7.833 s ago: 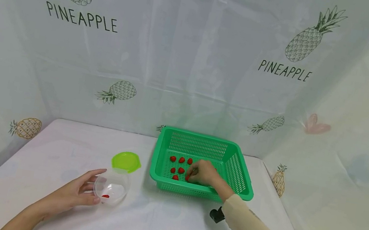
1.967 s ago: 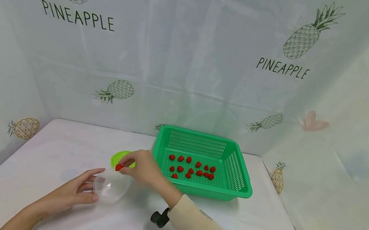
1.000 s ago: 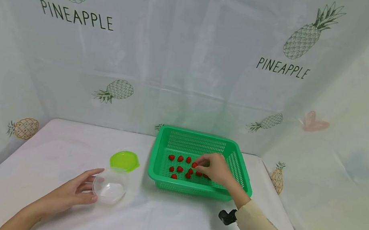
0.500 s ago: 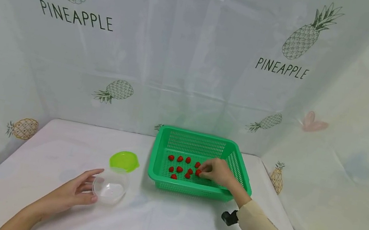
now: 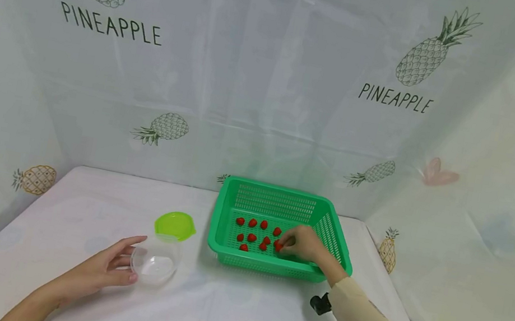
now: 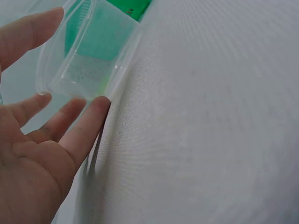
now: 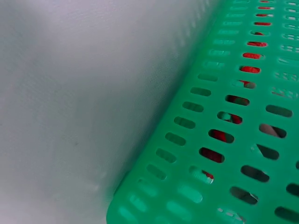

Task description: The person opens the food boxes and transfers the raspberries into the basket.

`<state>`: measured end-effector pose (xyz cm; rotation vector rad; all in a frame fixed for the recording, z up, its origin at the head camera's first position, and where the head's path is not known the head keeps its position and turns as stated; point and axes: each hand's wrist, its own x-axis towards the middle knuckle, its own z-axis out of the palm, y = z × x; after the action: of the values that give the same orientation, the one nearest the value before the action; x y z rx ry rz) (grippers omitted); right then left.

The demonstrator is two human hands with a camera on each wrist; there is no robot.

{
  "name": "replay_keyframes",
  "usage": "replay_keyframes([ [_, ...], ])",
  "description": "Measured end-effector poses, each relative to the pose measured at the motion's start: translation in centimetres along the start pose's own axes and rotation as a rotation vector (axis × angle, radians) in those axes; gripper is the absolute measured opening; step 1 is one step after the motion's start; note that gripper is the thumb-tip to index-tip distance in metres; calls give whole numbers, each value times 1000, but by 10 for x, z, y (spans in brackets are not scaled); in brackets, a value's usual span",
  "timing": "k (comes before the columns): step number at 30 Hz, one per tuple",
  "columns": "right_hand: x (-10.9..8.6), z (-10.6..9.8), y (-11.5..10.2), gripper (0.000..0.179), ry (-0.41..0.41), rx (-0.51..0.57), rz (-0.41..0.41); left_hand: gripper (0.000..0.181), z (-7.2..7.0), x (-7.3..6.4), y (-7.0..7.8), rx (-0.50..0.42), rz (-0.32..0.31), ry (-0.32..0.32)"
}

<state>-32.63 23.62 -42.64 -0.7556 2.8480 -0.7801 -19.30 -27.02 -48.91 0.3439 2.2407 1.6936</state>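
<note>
On the left of the table, my left hand rests around the side of a clear plastic tub. Its fingertips lie against the tub's wall near the base in the left wrist view. No strawberry shows through the tub. My right hand reaches over the near rim of the green basket, with its fingertips pinching a red strawberry low inside. Several more strawberries lie spread over the basket floor. In the right wrist view, the basket's slotted wall largely hides this hand.
A lime-green lid lies flat behind the tub, left of the basket. The white-covered table runs back to a pineapple-print curtain. A black camera is strapped at the right wrist.
The strawberry seen in the tub earlier is gone. My right hand carried a strawberry above the tub, then returned to the basket and shifted slightly toward its near side. My left hand stayed put.
</note>
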Motion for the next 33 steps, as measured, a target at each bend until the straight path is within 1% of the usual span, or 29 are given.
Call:
replay_keyframes([
  [8, 4, 3, -6, 14, -27, -55, 10, 86, 0, 2, 3, 0, 25, -2],
  [14, 4, 5, -10, 11, -30, -89, 50, 86, 0, 2, 1, -3, 40, -7],
  [20, 2, 6, -10, 11, -35, -81, 56, 87, 0, 1, 0, -8, 33, 0],
  [22, 2, 5, -10, 12, -39, -69, 40, 87, 0, 1, 0, -6, 31, 1],
  [27, -1, -3, -10, 12, -35, -48, -4, 86, 0, 0, 1, -10, 30, 3],
  [31, -6, -15, -15, 12, -20, -44, -33, 86, -1, -1, 2, -11, 21, 1],
  [33, -10, -22, -19, 12, -2, -35, -27, 85, -1, -1, 3, 5, 20, 4],
])
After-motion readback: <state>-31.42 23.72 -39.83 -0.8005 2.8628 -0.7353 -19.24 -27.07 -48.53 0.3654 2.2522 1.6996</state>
